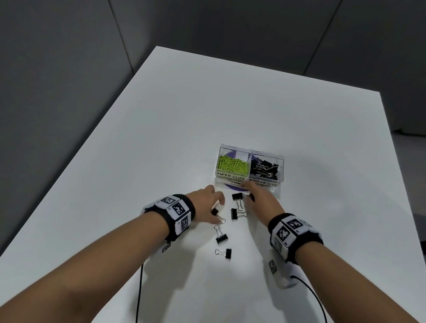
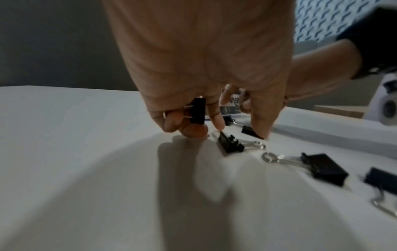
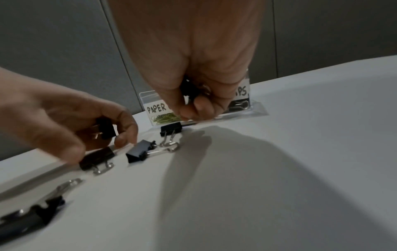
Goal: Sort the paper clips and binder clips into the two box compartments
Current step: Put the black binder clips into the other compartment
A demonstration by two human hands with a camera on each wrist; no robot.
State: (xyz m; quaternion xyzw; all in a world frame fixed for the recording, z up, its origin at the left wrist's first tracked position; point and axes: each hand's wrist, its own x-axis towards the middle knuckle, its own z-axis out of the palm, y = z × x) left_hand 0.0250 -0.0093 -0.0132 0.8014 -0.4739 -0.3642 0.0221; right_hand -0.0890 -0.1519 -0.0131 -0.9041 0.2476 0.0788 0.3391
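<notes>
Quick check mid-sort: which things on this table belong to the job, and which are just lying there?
Job:
- clear two-compartment box
- green paper clips
- loose black binder clips
- left hand and right hand, each gripping a binder clip

Lying about:
- purple disc under the box
- black cable

The box was clear glossy plastic; binder clips matt black with shiny wire handles; counter smooth, matt white.
</notes>
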